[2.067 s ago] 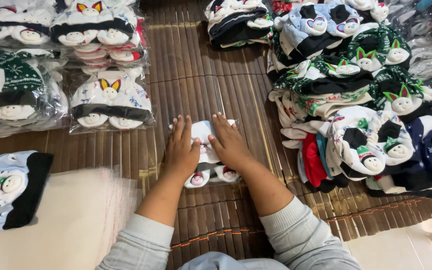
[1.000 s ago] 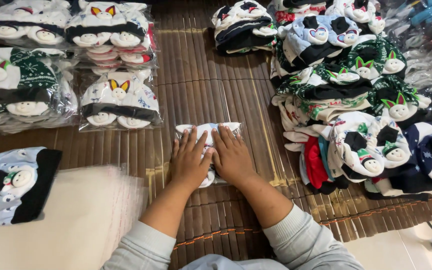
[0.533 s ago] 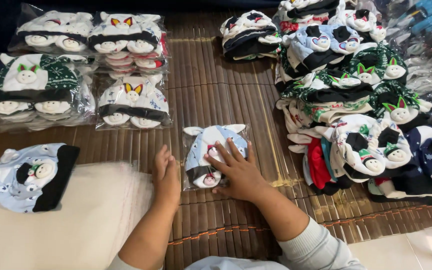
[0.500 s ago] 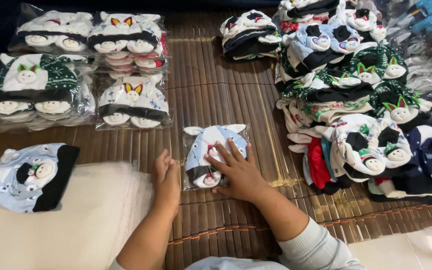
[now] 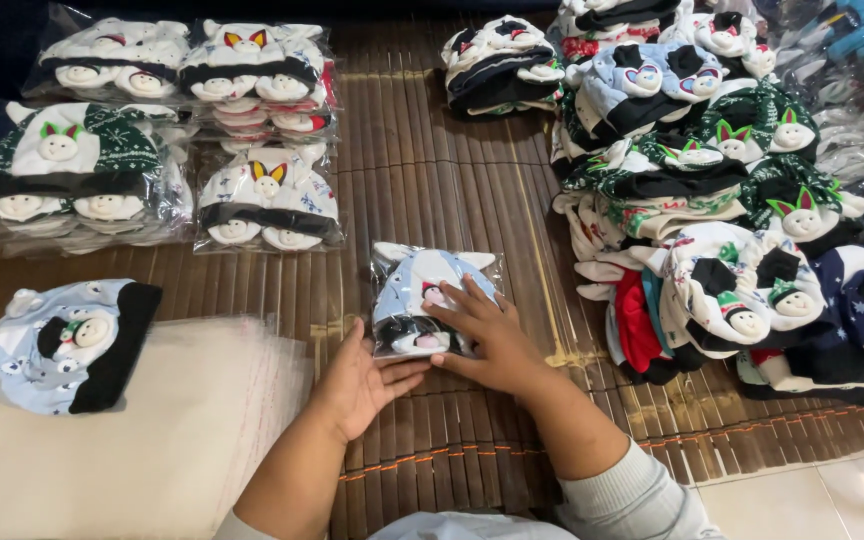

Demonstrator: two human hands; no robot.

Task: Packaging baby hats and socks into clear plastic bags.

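A bagged pale-blue knit hat (image 5: 430, 300) was pictured lying flat at the middle of a bamboo mat (image 5: 432, 180). It was pressed down by the right hand (image 5: 487, 335), fingers spread across the plastic, while its lower edge was met by the left hand (image 5: 362, 385), held open, palm up. Bagged hat bundles (image 5: 267, 205) (upper left) and loose hats (image 5: 712, 200) were seen alongside, with clear bags (image 5: 152, 420) stacked nearby.

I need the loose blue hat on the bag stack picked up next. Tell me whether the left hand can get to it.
Probably yes. The left hand rests by the bagged hat, and the blue hat lies to its left on the stack of clear bags, uncovered, with nothing between them.
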